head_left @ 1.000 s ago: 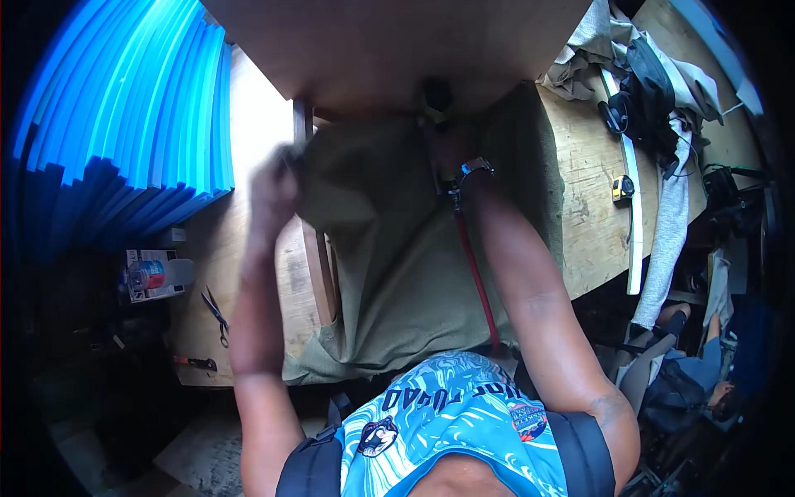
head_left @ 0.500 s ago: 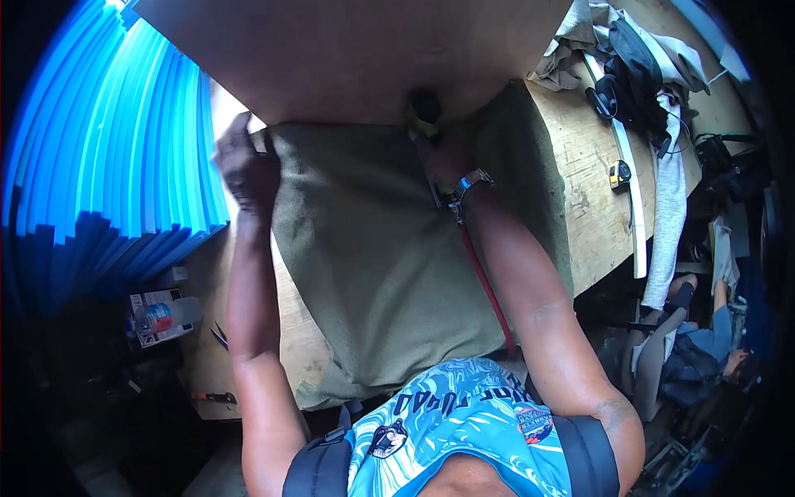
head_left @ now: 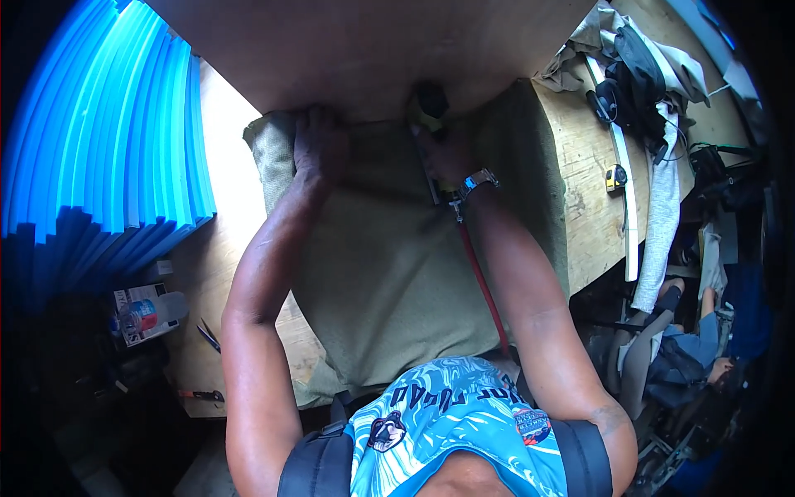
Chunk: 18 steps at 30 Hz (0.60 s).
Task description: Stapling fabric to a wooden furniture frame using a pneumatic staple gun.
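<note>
My right hand (head_left: 448, 159) is wrapped around a pneumatic staple gun (head_left: 430, 103) with a dark head, fed by a red air hose (head_left: 483, 282). The gun's tip meets the lower edge of a large brown panel (head_left: 356, 58). Olive fabric (head_left: 389, 282) spreads below that edge and hangs toward my body. To the left of the gun, my left hand (head_left: 321, 153) is closed on the fabric along the panel edge, its fingertips partly in shadow. Creases run through the cloth between my arms.
Blue foam sheets (head_left: 108, 141) stand stacked at the left. On the wooden table (head_left: 592, 224) lie a white strip (head_left: 632, 215), a tape measure (head_left: 615, 177) and cloth (head_left: 667, 215). Scissors (head_left: 209, 335) and a plastic bottle (head_left: 153, 314) are at lower left. Another person (head_left: 691, 344) sits at right.
My left hand has moved right from the panel's left corner onto the fabric edge. The fabric's upper left corner now lies spread outward. My right hand and staple gun stay nearly in place.
</note>
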Available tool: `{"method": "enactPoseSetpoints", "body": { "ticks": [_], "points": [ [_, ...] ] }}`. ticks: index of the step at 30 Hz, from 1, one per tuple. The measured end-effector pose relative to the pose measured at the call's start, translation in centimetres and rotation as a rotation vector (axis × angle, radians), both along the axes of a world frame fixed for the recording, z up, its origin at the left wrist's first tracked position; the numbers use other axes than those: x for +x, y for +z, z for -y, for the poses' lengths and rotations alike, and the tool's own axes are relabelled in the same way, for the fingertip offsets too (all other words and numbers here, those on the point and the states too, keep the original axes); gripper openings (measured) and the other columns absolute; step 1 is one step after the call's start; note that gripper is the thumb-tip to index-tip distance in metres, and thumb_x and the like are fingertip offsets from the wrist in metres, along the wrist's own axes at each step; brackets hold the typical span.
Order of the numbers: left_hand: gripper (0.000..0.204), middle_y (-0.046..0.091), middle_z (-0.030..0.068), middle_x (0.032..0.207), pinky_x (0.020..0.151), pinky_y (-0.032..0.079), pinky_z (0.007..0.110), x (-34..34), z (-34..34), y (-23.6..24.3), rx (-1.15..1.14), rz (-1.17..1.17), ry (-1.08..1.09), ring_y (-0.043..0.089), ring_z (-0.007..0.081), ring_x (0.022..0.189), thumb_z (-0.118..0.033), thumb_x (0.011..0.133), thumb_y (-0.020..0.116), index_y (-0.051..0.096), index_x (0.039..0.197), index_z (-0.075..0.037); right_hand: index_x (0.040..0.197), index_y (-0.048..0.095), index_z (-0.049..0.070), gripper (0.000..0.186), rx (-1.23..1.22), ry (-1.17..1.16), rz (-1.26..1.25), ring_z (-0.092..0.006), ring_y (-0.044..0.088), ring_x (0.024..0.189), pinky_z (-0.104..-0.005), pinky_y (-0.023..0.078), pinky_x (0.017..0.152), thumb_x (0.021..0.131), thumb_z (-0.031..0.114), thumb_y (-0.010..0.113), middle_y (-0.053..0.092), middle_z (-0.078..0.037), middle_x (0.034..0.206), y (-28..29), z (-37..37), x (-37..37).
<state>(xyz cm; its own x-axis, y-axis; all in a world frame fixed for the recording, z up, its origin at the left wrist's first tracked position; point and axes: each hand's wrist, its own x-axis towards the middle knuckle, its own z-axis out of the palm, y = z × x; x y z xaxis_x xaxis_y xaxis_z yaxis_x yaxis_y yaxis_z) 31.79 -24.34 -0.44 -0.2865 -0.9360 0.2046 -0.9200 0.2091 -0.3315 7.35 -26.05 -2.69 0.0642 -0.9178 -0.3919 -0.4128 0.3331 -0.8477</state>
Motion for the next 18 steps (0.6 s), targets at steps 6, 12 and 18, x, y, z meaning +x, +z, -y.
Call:
{"method": "enactPoseSetpoints", "body": {
  "ticks": [6, 12, 18],
  "points": [
    [0.018, 0.070, 0.0161, 0.102, 0.101, 0.039, 0.051, 0.3, 0.2, -0.4, -0.100, -0.138, -0.021, 0.064, 0.0321, 0.098, -0.021, 0.084, 0.058, 0.070, 0.090, -0.008, 0.086, 0.059, 0.002, 0.058, -0.020, 0.018, 0.019, -0.0192, 0.063, 0.051, -0.0348, 0.051, 0.050, 0.090, 0.059, 0.065, 0.063, -0.007, 0.061, 0.0, -0.1, 0.0],
    [0.021, 0.073, 0.0164, 0.087, 0.094, 0.042, 0.052, -0.4, -1.8, 2.3, 0.111, -0.174, -0.086, 0.069, 0.0329, 0.092, -0.017, 0.083, 0.057, 0.071, 0.095, -0.008, 0.082, 0.059, 0.002, 0.058, -0.028, -0.009, 0.036, -0.0188, 0.063, 0.050, -0.0347, 0.051, 0.051, 0.090, 0.059, 0.065, 0.063, -0.007, 0.061, 0.1, -0.3, 0.0],
    [0.020, 0.073, 0.0134, 0.081, 0.095, 0.043, 0.050, -0.1, -1.5, 1.0, 0.050, -0.157, -0.033, 0.070, 0.0306, 0.092, -0.018, 0.084, 0.057, 0.075, 0.091, -0.011, 0.072, 0.060, 0.002, 0.060, -0.028, 0.012, 0.046, -0.0192, 0.064, 0.052, -0.0348, 0.051, 0.052, 0.090, 0.059, 0.065, 0.064, -0.007, 0.061, 0.8, -0.4, 0.1]
  ]
}}
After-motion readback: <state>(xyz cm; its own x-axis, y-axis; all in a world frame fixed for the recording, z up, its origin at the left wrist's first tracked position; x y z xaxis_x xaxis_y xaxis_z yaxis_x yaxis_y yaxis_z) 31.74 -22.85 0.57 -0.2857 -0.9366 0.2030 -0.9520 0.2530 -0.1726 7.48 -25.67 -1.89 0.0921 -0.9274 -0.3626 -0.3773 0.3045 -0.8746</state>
